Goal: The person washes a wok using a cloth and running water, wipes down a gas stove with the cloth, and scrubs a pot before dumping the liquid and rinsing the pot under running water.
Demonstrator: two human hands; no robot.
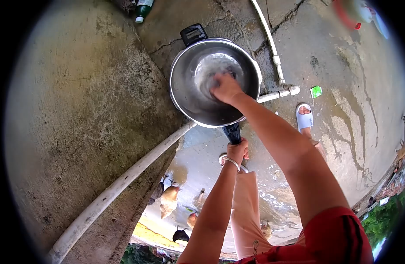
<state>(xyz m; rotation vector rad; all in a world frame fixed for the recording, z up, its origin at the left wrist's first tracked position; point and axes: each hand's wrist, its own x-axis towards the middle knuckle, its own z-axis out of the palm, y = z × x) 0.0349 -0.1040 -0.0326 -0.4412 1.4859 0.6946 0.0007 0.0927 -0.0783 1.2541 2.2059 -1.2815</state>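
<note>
A round metal pot (185,81) with a shiny rim and some water inside is near the middle. My left hand (238,150), with a bracelet at the wrist, is wrapped round the pot's long black handle (232,133). Inside the pot is my right hand (226,87), reaching down to the wet inner surface. Its fingertips are blurred, and whether they hold anything cannot be made out. A short black side handle (194,34) sticks out at the pot's far side.
White pipes (119,187) run along the wet concrete (88,105) beside the pot. A green bottle (143,10) lies at the top, a green packet (316,92) at the right. Several chickens (169,201) stand below. My feet wear pale slippers (305,119).
</note>
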